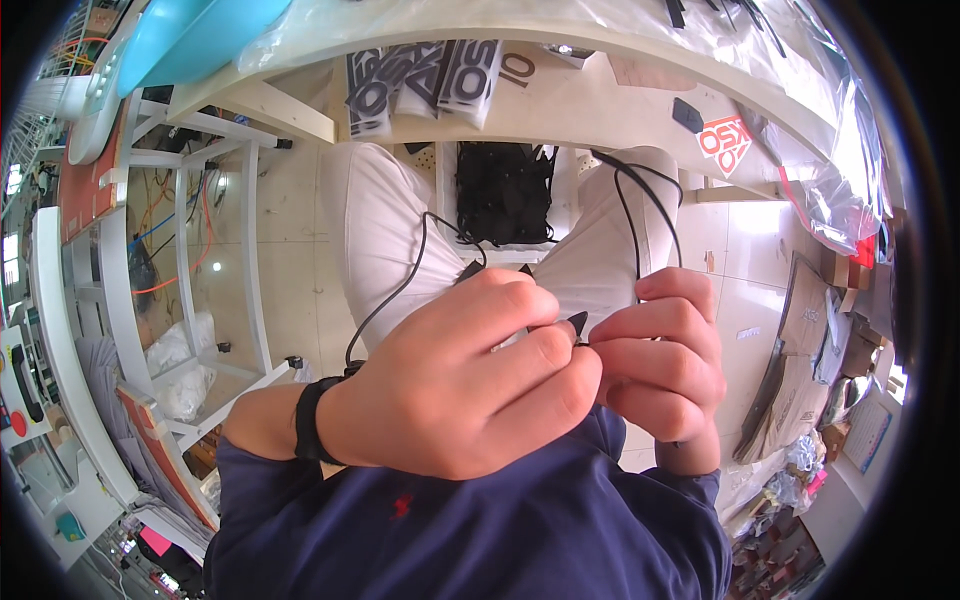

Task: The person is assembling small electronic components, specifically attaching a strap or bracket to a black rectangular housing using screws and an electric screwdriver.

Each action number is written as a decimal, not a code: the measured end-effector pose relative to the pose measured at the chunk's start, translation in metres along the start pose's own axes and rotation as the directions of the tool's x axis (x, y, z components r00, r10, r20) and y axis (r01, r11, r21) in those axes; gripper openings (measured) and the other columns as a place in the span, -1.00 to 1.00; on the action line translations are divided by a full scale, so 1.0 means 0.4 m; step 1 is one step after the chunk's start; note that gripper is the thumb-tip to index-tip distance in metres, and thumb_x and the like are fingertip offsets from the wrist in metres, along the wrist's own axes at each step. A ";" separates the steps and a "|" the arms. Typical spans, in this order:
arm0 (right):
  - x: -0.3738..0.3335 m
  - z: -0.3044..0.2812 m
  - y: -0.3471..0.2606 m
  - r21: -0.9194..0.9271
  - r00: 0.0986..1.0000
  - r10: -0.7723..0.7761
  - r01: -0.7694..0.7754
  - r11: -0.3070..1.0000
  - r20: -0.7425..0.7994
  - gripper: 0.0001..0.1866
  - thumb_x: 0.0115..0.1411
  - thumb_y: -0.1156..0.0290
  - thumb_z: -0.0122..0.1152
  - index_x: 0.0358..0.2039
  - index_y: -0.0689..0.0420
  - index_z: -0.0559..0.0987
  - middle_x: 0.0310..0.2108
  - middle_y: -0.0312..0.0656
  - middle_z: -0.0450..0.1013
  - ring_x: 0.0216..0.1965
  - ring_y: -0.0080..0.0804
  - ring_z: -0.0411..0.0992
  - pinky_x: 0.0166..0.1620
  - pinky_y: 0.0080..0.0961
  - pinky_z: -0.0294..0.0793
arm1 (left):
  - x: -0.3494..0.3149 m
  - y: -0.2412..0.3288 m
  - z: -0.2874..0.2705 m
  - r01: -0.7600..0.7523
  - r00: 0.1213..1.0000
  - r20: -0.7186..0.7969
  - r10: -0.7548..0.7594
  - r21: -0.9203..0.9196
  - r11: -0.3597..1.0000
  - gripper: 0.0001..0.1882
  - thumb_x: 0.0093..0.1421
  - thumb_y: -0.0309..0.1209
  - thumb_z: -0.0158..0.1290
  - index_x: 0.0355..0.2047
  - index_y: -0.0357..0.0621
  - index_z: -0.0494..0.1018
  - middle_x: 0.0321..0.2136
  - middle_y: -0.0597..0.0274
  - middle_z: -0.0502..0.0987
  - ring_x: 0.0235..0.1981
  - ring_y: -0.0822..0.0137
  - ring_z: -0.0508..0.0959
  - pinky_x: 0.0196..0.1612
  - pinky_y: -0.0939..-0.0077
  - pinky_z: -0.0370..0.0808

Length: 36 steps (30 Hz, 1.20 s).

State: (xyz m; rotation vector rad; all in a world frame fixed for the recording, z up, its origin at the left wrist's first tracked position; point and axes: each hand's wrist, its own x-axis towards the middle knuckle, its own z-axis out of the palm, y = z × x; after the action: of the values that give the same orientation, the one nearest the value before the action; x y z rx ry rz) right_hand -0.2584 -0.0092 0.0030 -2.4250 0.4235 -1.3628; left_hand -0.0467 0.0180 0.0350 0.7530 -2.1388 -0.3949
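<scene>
My left hand (pixel 470 370), a dark band at its wrist, is closed in front of my body with its fingers curled inward. A small pointed black piece (pixel 578 322) shows at its fingertips; its kind is unclear. Fingers pinched, my right hand (pixel 665 350) meets the left one at the tips and grips a thin black cord (pixel 660 205) that loops up over my right knee. Another stretch of black cord lies over my left thigh and runs to the left wrist. Curled fingers hide most of what lies between the hands.
Between my legs stands a white bin holding a tangle of black items (pixel 505 195). A pale workbench (pixel 600 105) ahead carries printed plastic packets (pixel 470 85) and a small black object (pixel 687 115). White metal frames (pixel 250 250) stand left; flattened cardboard (pixel 790 350) lies right.
</scene>
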 end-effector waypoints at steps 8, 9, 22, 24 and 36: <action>-0.007 0.028 0.006 0.062 0.998 0.012 -0.008 0.998 -0.061 -0.80 -0.11 0.46 0.29 -0.47 0.10 0.44 -0.35 -0.20 0.51 -0.38 -0.24 0.46 -0.27 -0.25 0.48 | -0.017 0.012 0.013 -0.115 0.993 -0.005 0.117 0.163 0.980 -0.70 -0.17 -0.52 0.21 -0.39 -0.46 0.48 -0.39 -0.11 0.58 -0.36 0.06 0.56 -0.39 0.23 0.62; -0.008 0.031 0.005 0.082 0.998 0.021 -0.016 0.996 -0.058 -0.80 -0.11 0.47 0.29 -0.47 0.12 0.44 -0.35 -0.19 0.50 -0.38 -0.23 0.45 -0.27 -0.23 0.49 | -0.017 0.013 0.012 -0.118 0.993 -0.003 0.120 0.162 0.980 -0.70 -0.17 -0.52 0.21 -0.39 -0.46 0.48 -0.39 -0.11 0.58 -0.36 0.06 0.56 -0.39 0.23 0.62; -0.008 0.056 0.003 0.267 0.988 0.110 -0.077 0.961 -0.110 -0.76 -0.09 0.59 0.34 -0.40 0.16 0.47 -0.35 -0.14 0.48 -0.28 -0.13 0.56 -0.26 -0.20 0.64 | -0.043 0.020 0.003 0.052 0.995 -0.083 -0.051 0.012 0.999 -0.72 -0.19 -0.73 0.30 -0.41 -0.38 0.51 -0.42 -0.02 0.62 -0.38 0.06 0.67 -0.42 0.40 0.65; -0.012 0.059 -0.004 0.285 0.985 0.130 -0.094 0.954 -0.110 -0.75 -0.09 0.59 0.34 -0.38 0.17 0.47 -0.34 -0.14 0.49 -0.24 -0.10 0.58 -0.27 -0.26 0.65 | -0.044 0.023 -0.004 0.056 0.996 -0.072 -0.056 -0.003 0.998 -0.72 -0.19 -0.73 0.30 -0.41 -0.38 0.52 -0.42 -0.02 0.63 -0.36 0.04 0.68 -0.42 0.38 0.66; -0.019 0.064 -0.008 0.345 0.982 0.151 -0.104 0.933 -0.112 -0.71 -0.11 0.65 0.37 -0.36 0.21 0.48 -0.30 -0.08 0.52 -0.27 -0.12 0.57 -0.28 -0.38 0.65 | -0.055 0.010 -0.004 0.119 0.989 -0.069 -0.132 -0.157 0.980 -0.62 -0.19 -0.77 0.27 -0.29 -0.37 0.50 -0.39 -0.01 0.60 -0.36 0.02 0.69 -0.38 0.34 0.66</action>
State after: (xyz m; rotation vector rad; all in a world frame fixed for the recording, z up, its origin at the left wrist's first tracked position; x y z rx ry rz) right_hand -0.2400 0.0001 -0.0140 -2.0003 0.3410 -1.4193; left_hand -0.0362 0.0350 0.0247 0.8044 -1.9683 -0.5796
